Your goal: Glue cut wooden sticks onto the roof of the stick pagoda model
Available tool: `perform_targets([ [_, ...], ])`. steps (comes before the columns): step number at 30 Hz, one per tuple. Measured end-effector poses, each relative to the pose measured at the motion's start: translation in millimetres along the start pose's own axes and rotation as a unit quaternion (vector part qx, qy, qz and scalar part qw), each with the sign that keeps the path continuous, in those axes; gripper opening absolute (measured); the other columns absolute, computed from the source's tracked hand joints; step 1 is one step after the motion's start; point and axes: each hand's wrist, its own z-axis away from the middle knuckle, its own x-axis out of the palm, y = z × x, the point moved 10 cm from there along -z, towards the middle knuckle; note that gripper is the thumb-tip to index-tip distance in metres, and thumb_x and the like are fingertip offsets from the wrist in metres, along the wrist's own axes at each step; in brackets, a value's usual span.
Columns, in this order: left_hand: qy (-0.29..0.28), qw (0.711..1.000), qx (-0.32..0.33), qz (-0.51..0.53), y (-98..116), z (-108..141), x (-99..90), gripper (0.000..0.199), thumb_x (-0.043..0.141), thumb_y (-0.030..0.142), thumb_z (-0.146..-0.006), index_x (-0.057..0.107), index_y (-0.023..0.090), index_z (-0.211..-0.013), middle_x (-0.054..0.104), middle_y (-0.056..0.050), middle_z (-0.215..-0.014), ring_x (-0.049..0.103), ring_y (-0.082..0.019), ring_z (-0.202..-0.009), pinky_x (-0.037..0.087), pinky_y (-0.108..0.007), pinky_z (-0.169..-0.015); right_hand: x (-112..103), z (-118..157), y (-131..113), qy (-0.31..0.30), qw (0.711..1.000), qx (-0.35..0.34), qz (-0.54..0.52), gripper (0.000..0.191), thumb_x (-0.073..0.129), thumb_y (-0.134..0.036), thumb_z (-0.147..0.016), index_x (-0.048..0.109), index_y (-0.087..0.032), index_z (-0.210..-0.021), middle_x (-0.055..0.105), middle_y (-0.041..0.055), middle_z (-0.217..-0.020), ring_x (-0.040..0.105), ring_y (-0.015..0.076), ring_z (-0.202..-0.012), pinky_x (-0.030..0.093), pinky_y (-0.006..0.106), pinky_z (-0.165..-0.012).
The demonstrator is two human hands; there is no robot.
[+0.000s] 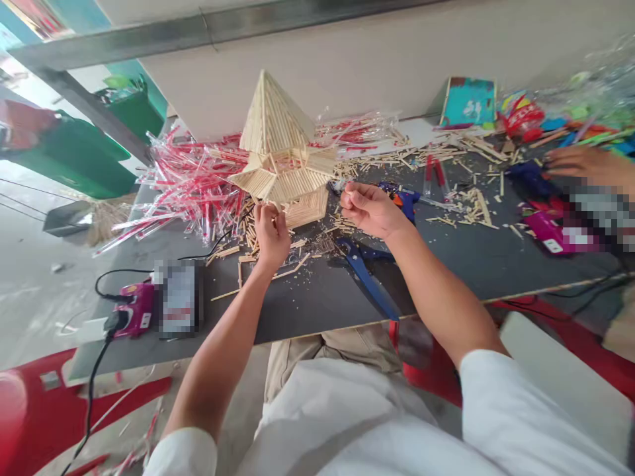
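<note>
Stick model [278, 132], standing on the bench [297, 311] beyond the left hand [272, 235]. The step in hand appears to be fine handwork at its lower edge; the next move likely calls for light, steady contact. Left grip: fingers curled, pinch uncertain. Right hand [370, 208]: thumb and fingertips pressed together, any contents indiscernible.

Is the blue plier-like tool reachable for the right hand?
Probably yes: the plier-like tool lies on the tabletop, nearer the body than the right hand, nothing covering its long handle.
</note>
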Motion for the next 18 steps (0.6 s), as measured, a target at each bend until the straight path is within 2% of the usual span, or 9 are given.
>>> perform_targets([
  [4, -0.022, 0.999, -0.029, 0.013, -10, 3, 10.5, 0.016, 0.052, 0.028, -0.1, 0.047, 0.023, -0.086, 0.051, -0.007, -0.096, 0.055, -0.021, -0.089, 0.049, -0.038, -0.084, 3, -1, 8, -0.009, 0.999, 0.011, -0.029, 0.031, 0.096, -0.033, -0.07, 0.077, -0.022, -0.092, 0.057, -0.0037, -0.074, 0.048, 0.0071, -0.068, 0.041, 0.021, -0.058],
  [7, -0.035, 0.997, -0.057, 0.047, -18, 7, 16.8, 0.02, 0.056, 0.027, -0.098, 0.047, 0.022, -0.08, 0.052, -0.006, -0.095, 0.057, -0.018, -0.083, 0.052, -0.033, -0.076, 2, 0, 11, -0.013, 1.0, 0.012, -0.015, 0.031, 0.095, -0.035, -0.07, 0.077, -0.022, -0.092, 0.058, -0.0041, -0.074, 0.047, 0.007, -0.066, 0.04, 0.022, -0.058],
  [9, -0.056, 0.993, -0.073, 0.08, -21, 10, 22.0, 0.019, 0.059, 0.028, -0.097, 0.051, 0.022, -0.081, 0.054, -0.006, -0.096, 0.059, -0.017, -0.082, 0.053, -0.03, -0.07, 2, 2, 10, -0.017, 0.999, 0.007, 0.027, 0.03, 0.094, -0.037, -0.073, 0.077, -0.023, -0.093, 0.059, -0.0043, -0.074, 0.047, 0.007, -0.065, 0.04, 0.023, -0.059],
  [11, -0.081, 0.99, -0.078, 0.09, -20, 13, 25.4, 0.016, 0.061, 0.029, -0.096, 0.056, 0.021, -0.083, 0.055, -0.006, -0.097, 0.061, -0.016, -0.082, 0.053, -0.028, -0.068, 4, 5, 8, -0.022, 0.991, 0.002, 0.132, 0.027, 0.09, -0.039, -0.077, 0.077, -0.023, -0.094, 0.063, -0.0033, -0.076, 0.05, 0.0078, -0.065, 0.042, 0.025, -0.061],
  [13, -0.097, 0.99, -0.076, 0.066, -18, 14, 23.7, 0.015, 0.064, 0.029, -0.095, 0.058, 0.02, -0.084, 0.057, -0.005, -0.095, 0.062, -0.015, -0.079, 0.054, -0.028, -0.068, 11, 8, 10, -0.033, 0.959, 0.0, 0.282, 0.023, 0.086, -0.038, -0.082, 0.078, -0.022, -0.096, 0.071, -0.0001, -0.084, 0.059, 0.0108, -0.071, 0.047, 0.028, -0.067],
  [15, -0.098, 0.991, -0.077, 0.038, -17, 14, 17.5, 0.014, 0.065, 0.029, -0.094, 0.059, 0.02, -0.085, 0.059, -0.004, -0.093, 0.061, -0.013, -0.075, 0.054, -0.027, -0.069, 22, 11, 15, -0.051, 0.904, -0.016, 0.423, 0.017, 0.08, -0.035, -0.088, 0.08, -0.022, -0.098, 0.076, 0.0031, -0.094, 0.067, 0.0149, -0.081, 0.05, 0.032, -0.076],
  [18, -0.091, 0.993, -0.069, 0.019, -15, 13, 6.6, 0.008, 0.064, 0.027, -0.095, 0.064, 0.019, -0.094, 0.062, -0.003, -0.094, 0.06, -0.012, -0.07, 0.053, -0.028, -0.068, 41, 12, 28, -0.083, 0.831, -0.056, 0.547, 0.01, 0.074, -0.025, -0.091, 0.08, -0.022, -0.098, 0.079, 0.0042, -0.097, 0.071, 0.0178, -0.084, 0.052, 0.035, -0.08],
])
